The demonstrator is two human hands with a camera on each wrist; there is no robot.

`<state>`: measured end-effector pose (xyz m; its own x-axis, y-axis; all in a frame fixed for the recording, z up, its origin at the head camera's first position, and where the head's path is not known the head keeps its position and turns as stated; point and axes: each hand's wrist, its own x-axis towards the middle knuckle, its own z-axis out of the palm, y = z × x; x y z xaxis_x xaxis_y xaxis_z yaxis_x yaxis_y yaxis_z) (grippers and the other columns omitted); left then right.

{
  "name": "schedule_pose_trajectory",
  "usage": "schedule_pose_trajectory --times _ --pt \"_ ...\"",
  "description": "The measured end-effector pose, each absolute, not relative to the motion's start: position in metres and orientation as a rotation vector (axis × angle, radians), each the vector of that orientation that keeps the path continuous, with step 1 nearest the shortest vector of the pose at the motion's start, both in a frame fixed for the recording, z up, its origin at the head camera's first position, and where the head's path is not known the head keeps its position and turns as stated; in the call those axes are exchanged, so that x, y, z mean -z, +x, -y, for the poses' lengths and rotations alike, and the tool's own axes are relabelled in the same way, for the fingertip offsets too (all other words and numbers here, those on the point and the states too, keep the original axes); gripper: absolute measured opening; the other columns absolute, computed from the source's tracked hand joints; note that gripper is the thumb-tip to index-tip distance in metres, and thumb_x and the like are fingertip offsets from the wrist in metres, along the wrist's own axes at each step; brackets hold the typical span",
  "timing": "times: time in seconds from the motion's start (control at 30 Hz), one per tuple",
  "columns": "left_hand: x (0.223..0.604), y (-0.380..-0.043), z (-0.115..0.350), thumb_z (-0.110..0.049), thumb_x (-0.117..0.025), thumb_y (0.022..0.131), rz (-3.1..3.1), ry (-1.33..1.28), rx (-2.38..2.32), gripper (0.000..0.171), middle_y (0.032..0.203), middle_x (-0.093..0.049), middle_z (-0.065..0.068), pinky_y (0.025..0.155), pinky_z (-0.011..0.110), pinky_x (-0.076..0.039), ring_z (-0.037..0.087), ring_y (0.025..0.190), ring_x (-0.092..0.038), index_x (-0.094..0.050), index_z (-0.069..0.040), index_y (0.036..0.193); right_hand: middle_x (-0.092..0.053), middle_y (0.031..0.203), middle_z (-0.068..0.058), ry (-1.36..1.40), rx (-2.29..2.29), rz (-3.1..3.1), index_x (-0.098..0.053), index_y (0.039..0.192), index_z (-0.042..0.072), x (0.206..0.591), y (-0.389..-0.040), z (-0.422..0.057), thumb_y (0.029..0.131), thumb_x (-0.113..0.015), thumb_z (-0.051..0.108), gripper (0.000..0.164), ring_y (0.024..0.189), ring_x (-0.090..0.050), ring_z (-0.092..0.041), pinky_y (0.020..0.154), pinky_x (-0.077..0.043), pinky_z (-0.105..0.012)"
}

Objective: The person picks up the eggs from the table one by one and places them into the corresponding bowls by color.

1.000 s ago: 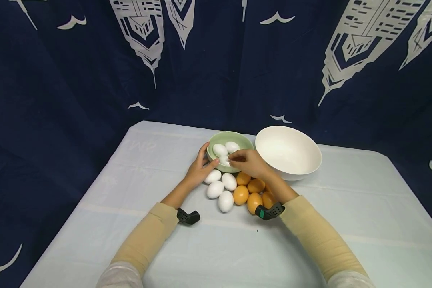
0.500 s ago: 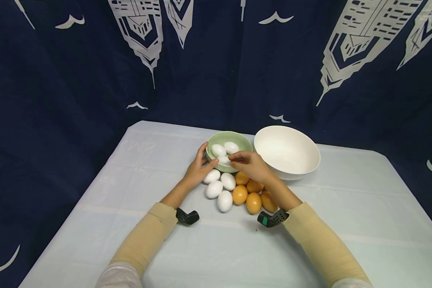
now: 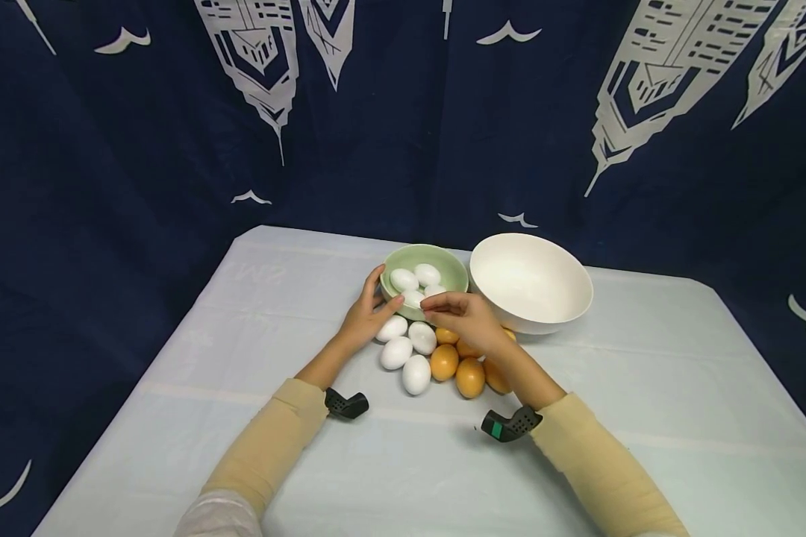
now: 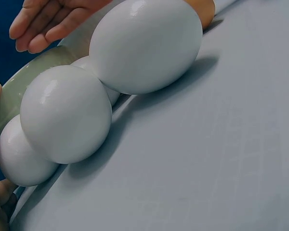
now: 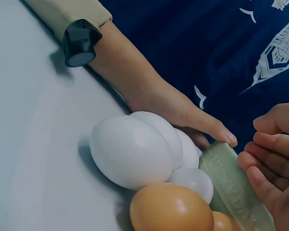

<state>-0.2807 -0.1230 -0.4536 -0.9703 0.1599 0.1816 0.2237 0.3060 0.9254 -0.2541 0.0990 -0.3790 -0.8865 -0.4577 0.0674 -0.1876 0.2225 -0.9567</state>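
My left hand (image 3: 365, 317) holds the light green bowl (image 3: 454, 270) at its left side, thumb on the near rim and fingers around the outside. Several white eggs (image 3: 404, 280) lie in this bowl. Over its near right rim hovers my right hand (image 3: 469, 319), fingers loosely bent and nothing between them; the right wrist view shows its bare fingertips (image 5: 250, 159) beside the bowl wall. In front of the bowl, white eggs (image 3: 416, 374) are grouped on the left and orange-brown eggs (image 3: 470, 378) on the right, some hidden under the right forearm.
A large white bowl (image 3: 533, 280) stands right of the green one, close beside it. Both are near the far edge of the table, which has a pale cloth (image 3: 403, 470). A dark blue printed curtain (image 3: 389, 149) hangs behind.
My right hand has drawn back slightly toward me, uncovering another white egg in the green bowl. The left hand keeps its hold. The whole view has shifted a little.
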Motion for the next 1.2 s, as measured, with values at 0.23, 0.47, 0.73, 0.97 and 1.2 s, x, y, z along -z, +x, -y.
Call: schedule_pose_trajectory --times 0.23,0.47,0.73,0.97,1.2 --pt "0.451 -0.281 0.124 -0.035 -0.058 0.099 2.494 -0.392 1.816 0.075 0.159 -0.021 0.011 0.11 0.051 -0.029 0.034 0.132 -0.045 -0.012 -0.022 0.157 -0.063 0.117 -0.028 -0.611 1.729 -2.188 -0.063 0.118 -0.01 0.384 -0.244 -0.099 0.093 -0.065 0.007 0.03 0.1 -0.065 -0.014 0.085 -0.052 -0.024" --pt "0.416 -0.258 0.122 -0.023 -0.055 0.101 2.511 -0.421 1.804 0.07 0.158 -0.021 0.02 0.11 0.053 -0.03 0.039 0.132 -0.043 -0.013 -0.008 0.156 -0.064 0.116 -0.024 -0.584 1.662 -2.183 -0.063 0.12 -0.008 0.39 -0.234 -0.098 0.091 -0.067 0.01 0.034 0.103 -0.065 -0.021 0.085 -0.053 -0.029" --pt "0.453 -0.281 0.124 -0.038 -0.057 0.099 2.482 -0.401 1.773 0.073 0.159 -0.023 0.008 0.109 0.049 -0.032 0.032 0.131 -0.046 -0.014 -0.027 0.156 -0.065 0.114 -0.019 -0.684 1.587 -2.237 -0.064 0.118 -0.006 0.396 -0.228 -0.1 0.089 -0.07 0.008 0.033 0.103 -0.063 -0.027 0.086 -0.052 -0.027" --pt "0.453 -0.281 0.123 -0.034 -0.058 0.099 2.485 -0.38 1.77 0.071 0.159 -0.023 0.008 0.109 0.048 -0.032 0.031 0.131 -0.047 -0.015 -0.027 0.156 -0.066 0.114 -0.016 -0.785 1.507 -2.269 -0.066 0.116 -0.005 0.4 -0.223 -0.101 0.085 -0.074 0.007 0.035 0.106 -0.063 -0.028 0.092 -0.05 -0.032" --pt "0.453 -0.28 0.123 -0.035 -0.058 0.099 2.486 -0.378 1.77 0.072 0.159 -0.024 0.008 0.109 0.05 -0.032 0.031 0.13 -0.048 -0.015 -0.028 0.156 -0.067 0.112 -0.011 -0.954 1.364 -2.374 -0.067 0.115 -0.002 0.4 -0.219 -0.099 0.083 -0.078 0.01 0.035 0.106 -0.062 -0.026 0.096 -0.048 -0.035"
